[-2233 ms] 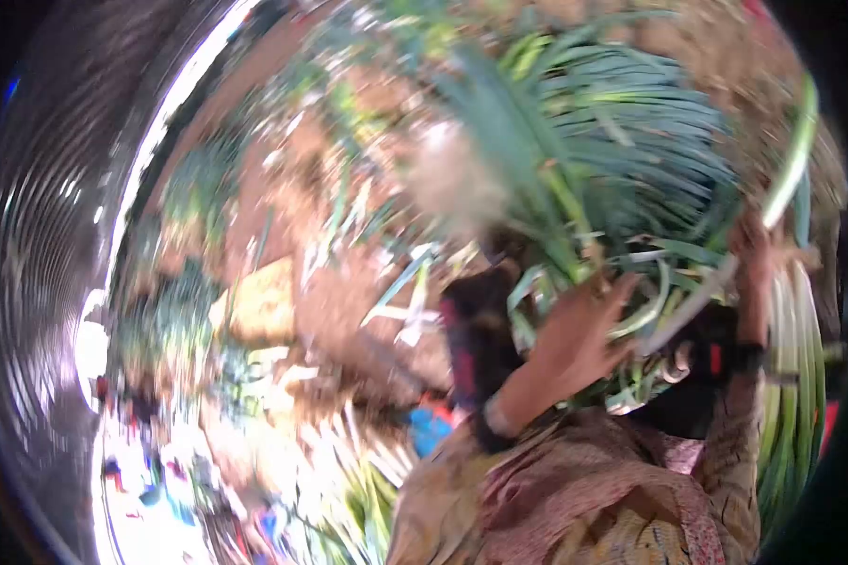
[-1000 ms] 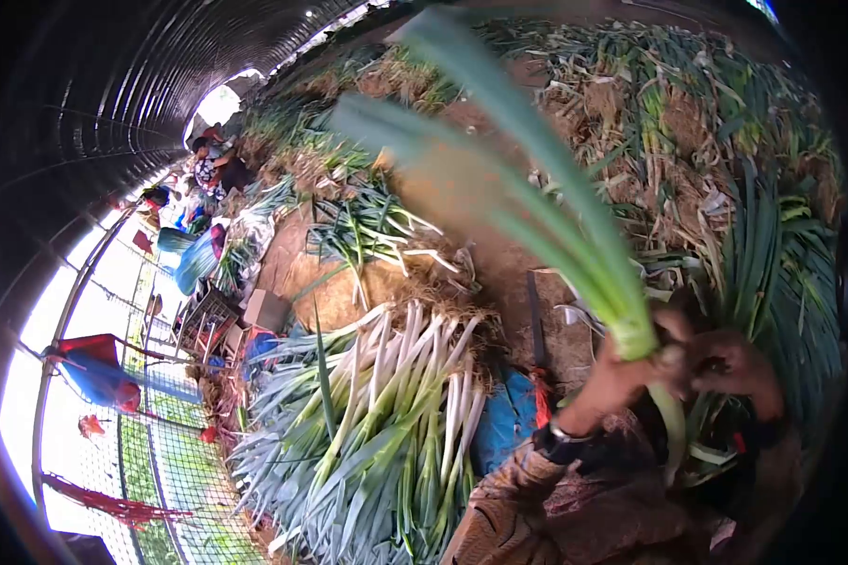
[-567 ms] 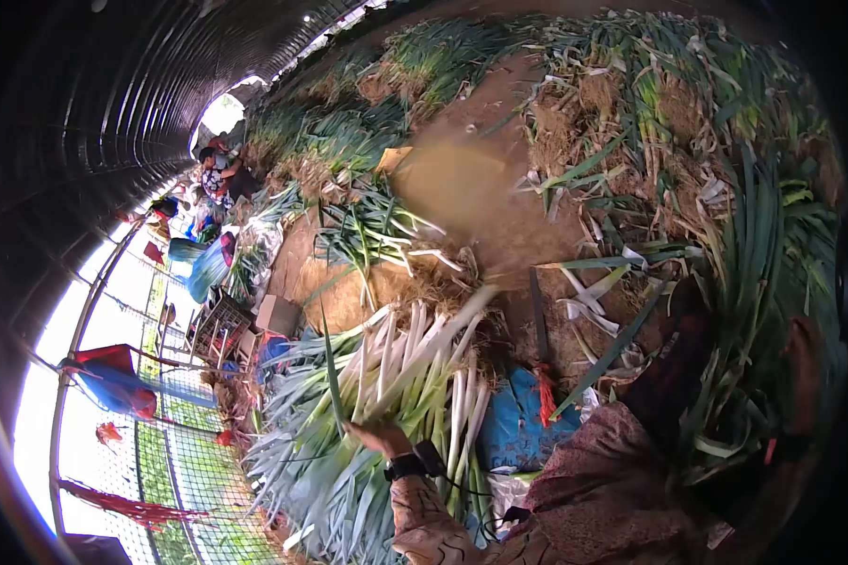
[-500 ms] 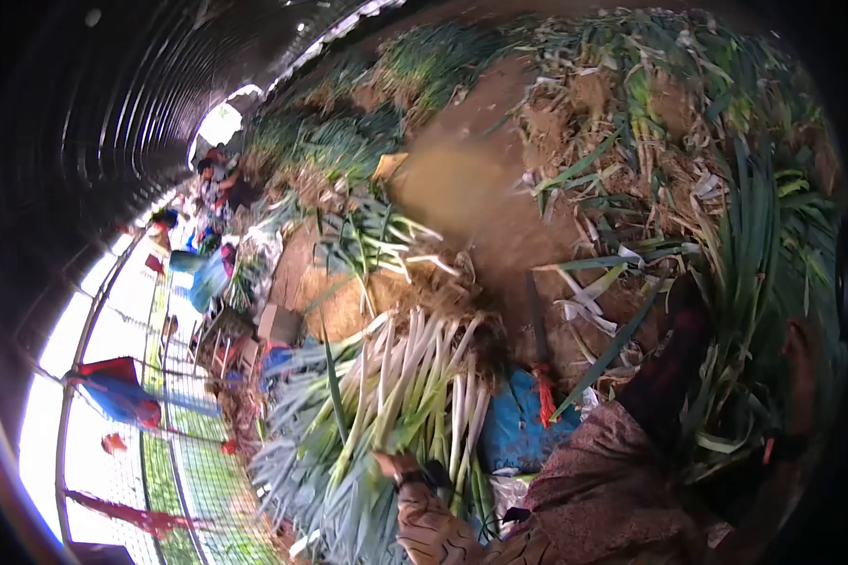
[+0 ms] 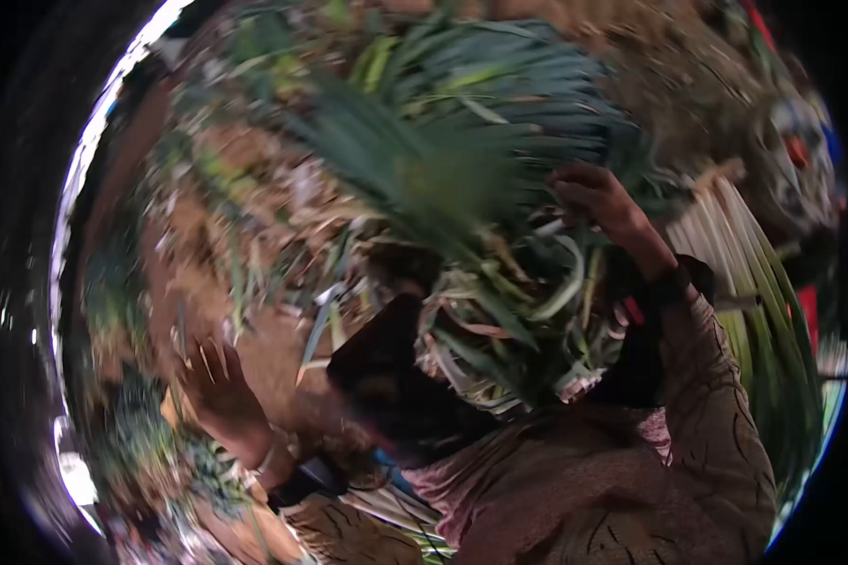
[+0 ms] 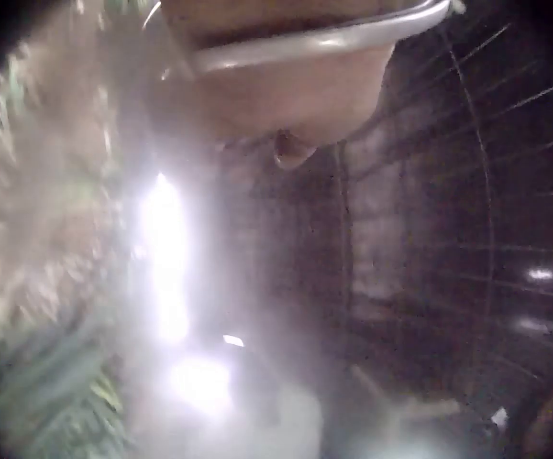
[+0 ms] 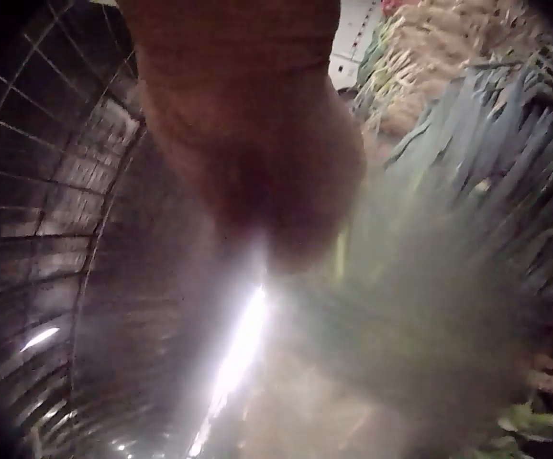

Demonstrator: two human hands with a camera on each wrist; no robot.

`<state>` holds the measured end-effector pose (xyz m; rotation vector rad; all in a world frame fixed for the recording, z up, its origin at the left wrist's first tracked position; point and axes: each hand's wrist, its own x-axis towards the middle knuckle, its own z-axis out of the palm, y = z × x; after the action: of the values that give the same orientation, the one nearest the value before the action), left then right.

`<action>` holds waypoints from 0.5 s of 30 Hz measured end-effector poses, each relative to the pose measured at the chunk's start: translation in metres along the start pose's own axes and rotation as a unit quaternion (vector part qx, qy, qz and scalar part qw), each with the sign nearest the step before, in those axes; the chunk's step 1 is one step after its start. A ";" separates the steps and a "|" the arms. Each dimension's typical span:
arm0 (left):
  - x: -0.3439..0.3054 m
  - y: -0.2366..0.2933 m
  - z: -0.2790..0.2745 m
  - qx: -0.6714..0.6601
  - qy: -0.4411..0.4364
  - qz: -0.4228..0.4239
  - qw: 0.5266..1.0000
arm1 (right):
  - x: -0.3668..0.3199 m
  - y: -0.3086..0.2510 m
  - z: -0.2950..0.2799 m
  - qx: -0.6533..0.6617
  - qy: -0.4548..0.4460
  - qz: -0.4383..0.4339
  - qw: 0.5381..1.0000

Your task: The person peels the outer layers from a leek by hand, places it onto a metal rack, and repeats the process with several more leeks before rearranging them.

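My left hand (image 5: 221, 395) is raised at the left of the head view, fingers spread, holding nothing. In the left wrist view a bangle (image 6: 324, 43) circles the wrist. My right hand (image 5: 598, 202) reaches to the near edge of a large pile of leeks (image 5: 528, 85), whose dark green leaves fan out ahead. Its fingers are loosely bent beside the leaves, with no leek showing in them. The right wrist view has the same hand (image 7: 257, 143) close to blurred leaves. Below, a heap of stripped leek leaves (image 5: 499, 330) lies between the dark-clad legs.
A bundle of leeks (image 5: 754, 330) with pale stalks lies at the right. More pale stalks (image 5: 396, 513) show beside the left sleeve. Loose trimmings lie scattered over the brown ground (image 5: 283, 367). A dark ribbed tunnel cover (image 6: 430, 210) arches overhead.
The left hand carried a leek to the bundle at the left and let go of it. Since then the view has swung right, and the right hand has come to the leafy pile.
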<state>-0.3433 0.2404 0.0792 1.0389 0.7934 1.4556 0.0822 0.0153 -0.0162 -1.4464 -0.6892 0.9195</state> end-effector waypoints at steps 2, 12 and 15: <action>0.014 -0.044 0.091 -0.007 -0.207 -0.044 0.977 | -0.015 -0.006 -0.026 0.003 0.052 0.022 0.998; -0.033 -0.465 0.119 0.501 -0.043 -0.162 0.849 | -0.073 -0.021 -0.114 0.025 0.202 -0.005 0.979; -0.132 -0.522 0.063 0.528 -0.135 -0.319 0.775 | -0.080 -0.019 -0.123 0.005 0.232 0.024 0.972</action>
<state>-0.0818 0.1840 -0.3921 1.5192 1.6173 0.1574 0.1487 -0.1141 0.0080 -1.5989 -0.3020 0.5840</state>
